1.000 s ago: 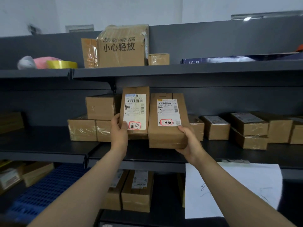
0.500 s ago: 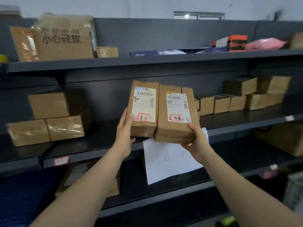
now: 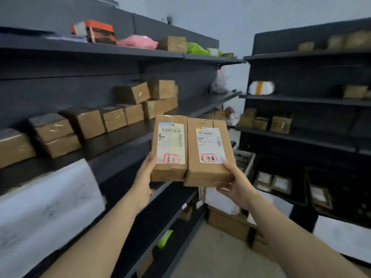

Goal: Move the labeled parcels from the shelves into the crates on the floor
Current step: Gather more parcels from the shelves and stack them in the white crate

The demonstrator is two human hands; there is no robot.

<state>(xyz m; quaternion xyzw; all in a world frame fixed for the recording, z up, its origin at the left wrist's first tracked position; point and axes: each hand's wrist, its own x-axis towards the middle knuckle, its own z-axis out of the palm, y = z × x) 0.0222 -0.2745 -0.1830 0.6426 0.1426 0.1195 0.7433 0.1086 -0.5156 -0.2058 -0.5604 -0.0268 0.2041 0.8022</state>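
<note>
Presently, a dark shelf unit [image 3: 84, 57] fills the left half of the frame and runs back toward centre. A second unit [image 3: 305, 101] occupies the upper right, holding scattered small cartons. A white sheet [image 3: 46, 207] hangs at lower left, blurred. Dark crates [image 3: 285, 162] stand on the floor at right of centre, below the second unit, with flat parcels lying inside; a white basket [image 3: 245, 157] sits just to their left. A row of brown boxes [image 3: 112, 119] lines the middle shelf of the left unit, some stacked two high. On the top shelf at upper left sit an orange box [image 3: 100, 33] and a pink bag [image 3: 138, 42]. At frame centre two tall brown parcels are held upright, side by side and touching along their long edges, clear of any shelf and well apart from the crates. The left parcel [image 3: 169, 171] is gripped at its lower left corner by the left hand [image 3: 143, 177], thumb on the front face, fingers hidden behind. The right parcel [image 3: 208, 173] is gripped at its lower right corner by the right hand [image 3: 239, 183], thumb on the front face, palm under the base. Each parcel carries a white label with barcodes and red-circled handwriting at its foot: left label [image 3: 170, 143], right label [image 3: 209, 144].
</note>
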